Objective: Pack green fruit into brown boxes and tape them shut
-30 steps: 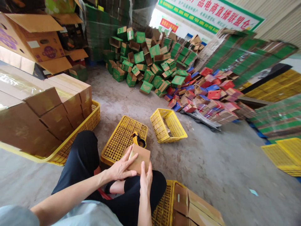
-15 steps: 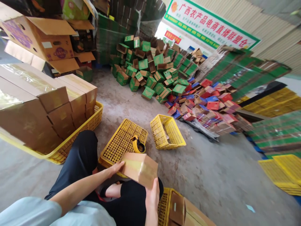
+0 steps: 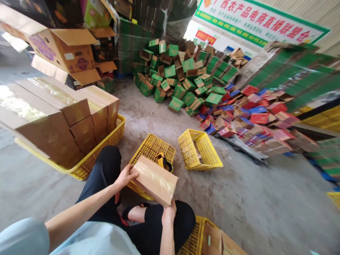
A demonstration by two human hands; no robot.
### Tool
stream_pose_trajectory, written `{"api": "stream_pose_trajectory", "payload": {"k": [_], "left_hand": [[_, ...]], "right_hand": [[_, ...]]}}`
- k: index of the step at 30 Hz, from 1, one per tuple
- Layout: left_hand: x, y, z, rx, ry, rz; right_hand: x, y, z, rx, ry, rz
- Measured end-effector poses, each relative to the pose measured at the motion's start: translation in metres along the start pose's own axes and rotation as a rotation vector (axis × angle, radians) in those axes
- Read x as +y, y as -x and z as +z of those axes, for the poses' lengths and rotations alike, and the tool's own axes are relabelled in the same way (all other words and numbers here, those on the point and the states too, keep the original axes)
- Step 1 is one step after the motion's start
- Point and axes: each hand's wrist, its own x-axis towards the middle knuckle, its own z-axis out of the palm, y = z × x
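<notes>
A plain brown cardboard box (image 3: 154, 179), oblong and closed, is held aloft in a seated person's two hands, taped face up. A glossy strip of yellowish tape runs lengthwise along that face, wrinkled and catching the light. The box slants, one end between the fingers of the left hand (image 3: 126, 177), the other resting on the right hand (image 3: 169, 212), just above the lap.

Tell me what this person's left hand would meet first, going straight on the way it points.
Most likely the cardboard box, which the left hand is gripping at one end. Beyond it, roughly in line, lies the yellow-and-black tape dispenser, though depth is hard to judge.
</notes>
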Motion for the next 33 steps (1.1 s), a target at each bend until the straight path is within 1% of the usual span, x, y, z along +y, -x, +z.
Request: {"api": "stream_pose_trajectory", "payload": {"k": [1, 3, 6, 7, 10, 12, 13, 16, 18, 21, 23, 26, 30, 32, 33], "left_hand": [[-0.003, -0.001, -0.007, 0.030, -0.068, 0.011], [-0.011, 0.003, -0.014, 0.077, -0.170, 0.008], [-0.030, 0.018, -0.013, 0.107, -0.243, -0.006], [-0.036, 0.025, -0.011, 0.103, -0.276, 0.014], [-0.049, 0.041, -0.007, 0.024, -0.470, 0.178], [-0.051, 0.045, -0.007, -0.036, -0.623, 0.264], [-0.049, 0.045, -0.008, -0.056, -0.700, 0.295], [-0.040, 0.038, -0.012, -0.109, -0.902, 0.356], [-0.034, 0.034, -0.010, -0.146, -0.980, 0.373], [-0.027, 0.029, -0.001, -0.205, -1.013, 0.406], [-0.025, 0.028, 0.010, -0.245, -1.007, 0.428], [-0.022, 0.028, 0.027, -0.277, -0.978, 0.465], [-0.016, 0.027, 0.047, -0.316, -0.942, 0.535], [-0.013, 0.024, 0.050, -0.349, -0.930, 0.548], [-0.011, 0.022, 0.047, -0.367, -0.922, 0.548]], "right_hand": [[0.002, -0.005, 0.010, -0.025, 0.002, 0.027], [0.005, -0.015, 0.025, -0.083, 0.019, 0.082], [0.006, -0.024, 0.032, -0.142, 0.058, 0.115], [0.006, -0.026, 0.032, -0.147, 0.075, 0.119], [0.006, -0.022, 0.033, -0.115, 0.129, 0.116], [0.006, -0.013, 0.038, -0.100, 0.209, 0.071], [0.005, -0.007, 0.042, -0.106, 0.290, 0.025], [0.002, 0.013, 0.058, -0.132, 0.663, -0.156], [-0.001, 0.024, 0.068, -0.130, 0.856, -0.249], [-0.002, 0.032, 0.080, -0.164, 0.956, -0.360], [0.000, 0.034, 0.088, -0.213, 0.953, -0.414], [0.004, 0.035, 0.097, -0.281, 0.940, -0.456], [0.007, 0.034, 0.097, -0.354, 0.977, -0.489], [0.006, 0.032, 0.094, -0.374, 0.985, -0.508], [0.005, 0.032, 0.092, -0.376, 0.983, -0.514]]}}
